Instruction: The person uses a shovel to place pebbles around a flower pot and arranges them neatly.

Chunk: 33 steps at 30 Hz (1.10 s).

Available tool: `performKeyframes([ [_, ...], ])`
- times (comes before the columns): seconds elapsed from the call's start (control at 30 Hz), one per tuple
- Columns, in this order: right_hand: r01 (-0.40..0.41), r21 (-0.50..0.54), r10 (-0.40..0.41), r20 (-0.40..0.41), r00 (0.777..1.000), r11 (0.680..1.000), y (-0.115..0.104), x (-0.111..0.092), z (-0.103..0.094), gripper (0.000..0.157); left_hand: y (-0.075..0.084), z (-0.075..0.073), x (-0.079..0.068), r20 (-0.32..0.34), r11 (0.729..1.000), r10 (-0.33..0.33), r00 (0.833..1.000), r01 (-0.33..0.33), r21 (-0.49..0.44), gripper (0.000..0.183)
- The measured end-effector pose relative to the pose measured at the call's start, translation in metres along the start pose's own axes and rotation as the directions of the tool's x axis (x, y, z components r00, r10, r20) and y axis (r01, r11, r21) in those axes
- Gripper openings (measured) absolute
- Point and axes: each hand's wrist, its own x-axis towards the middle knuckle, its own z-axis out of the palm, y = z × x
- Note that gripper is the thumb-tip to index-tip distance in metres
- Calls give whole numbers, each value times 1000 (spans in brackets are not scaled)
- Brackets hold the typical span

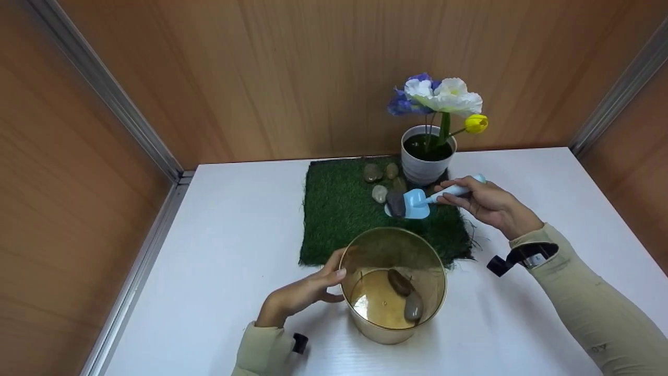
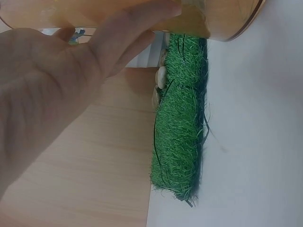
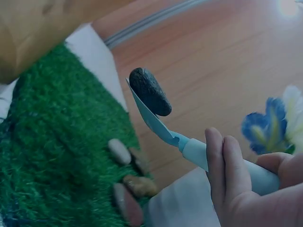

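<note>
My right hand [image 1: 488,203] grips the handle of a light-blue garden trowel [image 1: 417,203]. A dark grey stone [image 3: 149,91] lies on the trowel's blade, raised above the artificial grass mat [image 1: 334,209]. My left hand [image 1: 310,287] holds the left side of a translucent amber bucket [image 1: 386,334], its thumb at the rim. Inside the bucket lie a brown stone [image 1: 399,282] and a grey stone [image 1: 413,306]. In the left wrist view, the fingers reach along the bucket's wall.
Behind the trowel, a white pot [image 1: 425,169] with artificial flowers [image 1: 443,96] stands at the mat's back right corner. Several stones, among them a pale one [image 1: 380,194], lie on the mat beside it. Wooden panels [image 1: 313,78] border the white table [image 1: 229,224].
</note>
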Motion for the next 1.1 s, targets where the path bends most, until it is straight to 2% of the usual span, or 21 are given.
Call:
performKeyframes([
  [0.33,27,-28,-31,-141,990,999,22,28,-14,30,2,0,0,2,1000,1,1000,-1,2,52],
  [0.57,34,-54,-44,-205,978,998,33,38,-15,39,2,0,-1,5,1000,2,1000,-2,0,51],
  [0.77,54,-30,-60,-236,970,998,39,39,-11,36,2,0,0,4,1000,1,1000,-1,-6,52],
  [0.87,66,-66,-80,-250,965,996,40,39,-8,38,1,0,-1,3,1000,-3,1000,3,-6,53],
  [0.97,80,-111,-107,-259,960,991,41,37,-4,33,1,0,-1,2,1000,-10,1000,10,-11,54],
  [1.1,104,-206,-160,-275,948,973,40,35,1,30,1,0,0,3,1000,-11,1000,11,-14,55],
])
